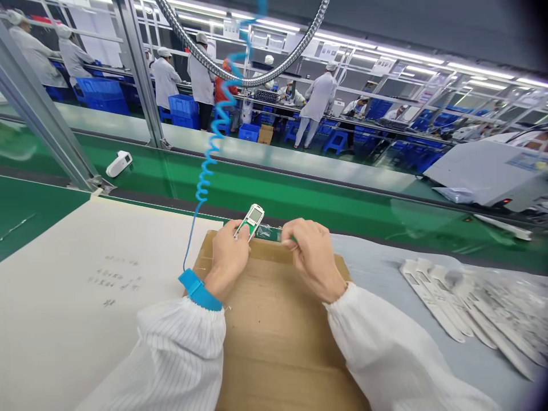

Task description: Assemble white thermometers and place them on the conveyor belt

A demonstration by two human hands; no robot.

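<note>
My left hand [231,249] is closed around a small white-framed device [256,214] with a grey display and green circuit board; the thumb lies over the board. To its right, my right hand [311,251] is raised over the far end of the cardboard with its fingers curled together. Whatever those fingers may pinch is hidden. Between the two hands, a bit of clear plastic [266,231] shows at the cardboard's far edge. A blue wrist strap [199,290] circles my left wrist, and a coiled blue cord [209,165] runs up from it.
Brown cardboard [274,331] lies under my hands. White casing parts [436,297] are spread at the right. A white sheet with writing [85,319] covers the left. Beyond runs a green conveyor belt [299,200] with a white device [119,164]. Co-workers stand farther back.
</note>
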